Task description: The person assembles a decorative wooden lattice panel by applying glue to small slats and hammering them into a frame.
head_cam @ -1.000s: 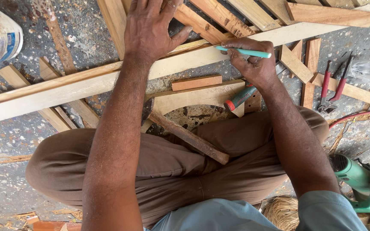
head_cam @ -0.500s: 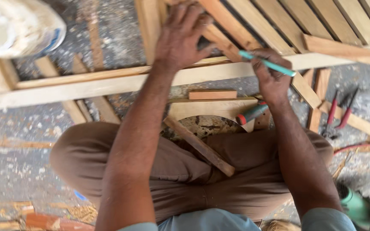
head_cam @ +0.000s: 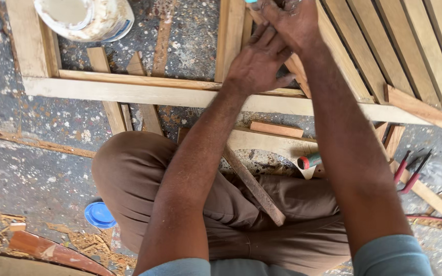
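Note:
My left hand (head_cam: pixel 259 61) lies flat, fingers spread, on a slanted wooden slat (head_cam: pixel 295 66) where it meets the long rail (head_cam: pixel 144 94) of a wooden frame. My right hand (head_cam: pixel 285 20) is just above it at the top edge, touching the left fingers, closed on a teal pen (head_cam: pixel 251 1) of which only the end shows. I sit cross-legged in brown trousers, with a loose wooden stick (head_cam: pixel 254 186) lying across my lap.
Parallel slats (head_cam: pixel 390 41) fill the upper right. A small wood block (head_cam: pixel 276 129) and a red-ended tool (head_cam: pixel 310 161) lie on a pale curved board (head_cam: pixel 262 143). Red-handled pliers (head_cam: pixel 410 171) lie at right, a white bucket (head_cam: pixel 83 18) top left, a blue lid (head_cam: pixel 100 214) by my knee.
The view has dropped closer to the frame. Both hands have shifted up the slat, and my right hand with the pen has moved left until it meets the left hand.

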